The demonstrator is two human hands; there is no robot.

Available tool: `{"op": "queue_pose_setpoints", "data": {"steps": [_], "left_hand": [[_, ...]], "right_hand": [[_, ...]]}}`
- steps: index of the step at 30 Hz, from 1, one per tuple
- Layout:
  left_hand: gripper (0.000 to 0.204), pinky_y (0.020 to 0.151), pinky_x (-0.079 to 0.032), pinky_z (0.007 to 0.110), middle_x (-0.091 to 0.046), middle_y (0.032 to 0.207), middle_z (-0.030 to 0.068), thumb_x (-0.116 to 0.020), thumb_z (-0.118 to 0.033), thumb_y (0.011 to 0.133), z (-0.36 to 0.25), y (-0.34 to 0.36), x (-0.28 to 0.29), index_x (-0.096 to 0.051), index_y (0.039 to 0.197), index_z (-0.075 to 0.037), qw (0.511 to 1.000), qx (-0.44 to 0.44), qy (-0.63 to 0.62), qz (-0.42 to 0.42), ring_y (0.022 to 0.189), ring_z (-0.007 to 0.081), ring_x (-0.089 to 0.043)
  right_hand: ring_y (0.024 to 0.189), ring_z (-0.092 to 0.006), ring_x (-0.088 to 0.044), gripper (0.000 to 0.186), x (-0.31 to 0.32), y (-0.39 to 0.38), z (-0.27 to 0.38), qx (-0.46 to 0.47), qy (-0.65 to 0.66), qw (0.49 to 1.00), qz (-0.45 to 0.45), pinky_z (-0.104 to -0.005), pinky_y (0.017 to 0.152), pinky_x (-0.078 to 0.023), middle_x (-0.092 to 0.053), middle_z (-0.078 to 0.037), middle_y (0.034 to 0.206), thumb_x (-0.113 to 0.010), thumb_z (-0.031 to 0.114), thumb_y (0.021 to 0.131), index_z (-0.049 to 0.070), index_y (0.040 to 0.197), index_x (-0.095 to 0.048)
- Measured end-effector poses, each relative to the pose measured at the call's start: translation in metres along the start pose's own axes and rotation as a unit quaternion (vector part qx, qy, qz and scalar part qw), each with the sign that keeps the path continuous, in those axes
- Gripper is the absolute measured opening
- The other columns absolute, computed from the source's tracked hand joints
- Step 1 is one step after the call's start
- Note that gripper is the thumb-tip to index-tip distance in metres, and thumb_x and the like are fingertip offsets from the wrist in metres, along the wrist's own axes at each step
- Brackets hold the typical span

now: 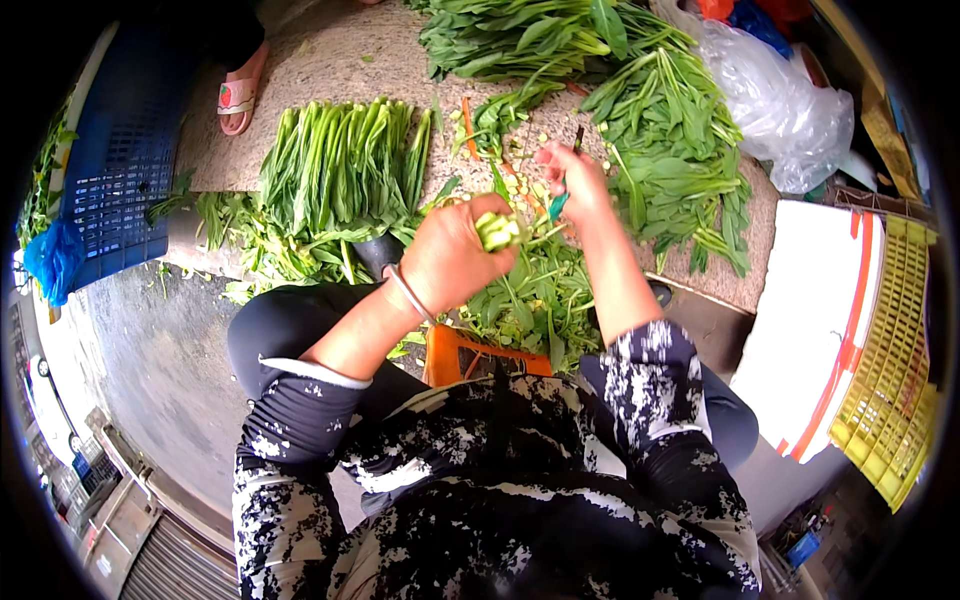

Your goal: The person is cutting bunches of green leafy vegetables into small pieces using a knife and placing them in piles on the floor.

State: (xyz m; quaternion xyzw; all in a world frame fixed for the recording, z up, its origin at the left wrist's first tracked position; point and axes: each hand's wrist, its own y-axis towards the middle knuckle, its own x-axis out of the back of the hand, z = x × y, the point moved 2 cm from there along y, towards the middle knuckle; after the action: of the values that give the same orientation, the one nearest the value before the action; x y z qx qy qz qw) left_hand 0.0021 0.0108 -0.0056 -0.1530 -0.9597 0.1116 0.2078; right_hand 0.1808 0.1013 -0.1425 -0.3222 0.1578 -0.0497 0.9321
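Observation:
My left hand (462, 245), with a bangle at its wrist, is closed around a bunch of leafy green stems (497, 232), their pale cut ends facing right. My right hand (577, 185) is just to the right of it, its fingers curled on a small tool with a teal part (557, 206); its working end is too small to make out. Under both hands lie loose leaves and trimmed bits (530, 295). To the left, a neat row of bundled greens (340, 165) rests on the stone slab, stem ends pointing away from me.
More leafy greens (670, 140) are heaped at the far right of the slab (340, 60). Beyond them lies a clear plastic bag (770, 100). A white foam box (805, 320) and a yellow crate (890, 370) stand at right, a blue crate (120, 160) at left. Another person's slippered foot (238, 100) is at far left.

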Motion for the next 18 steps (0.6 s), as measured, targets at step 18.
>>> {"op": "queue_pose_setpoints", "data": {"steps": [18], "left_hand": [[0.021,0.063,-0.047,0.027,-0.061,0.073,0.0096,-0.066,-0.010,0.067,-0.003,0.005,0.021,-0.061,0.086,-0.003,0.999,0.024,0.003,0.040,0.064,0.0162,-0.059]], "right_hand": [[0.057,-0.0127,-0.058,0.017,0.015,0.133,-0.001,0.054,0.049,0.984,-0.161,-0.0207,0.038,-0.031,-0.061,-0.007,0.073,-0.066,0.010,0.076,0.001,0.081,-0.052]]}}
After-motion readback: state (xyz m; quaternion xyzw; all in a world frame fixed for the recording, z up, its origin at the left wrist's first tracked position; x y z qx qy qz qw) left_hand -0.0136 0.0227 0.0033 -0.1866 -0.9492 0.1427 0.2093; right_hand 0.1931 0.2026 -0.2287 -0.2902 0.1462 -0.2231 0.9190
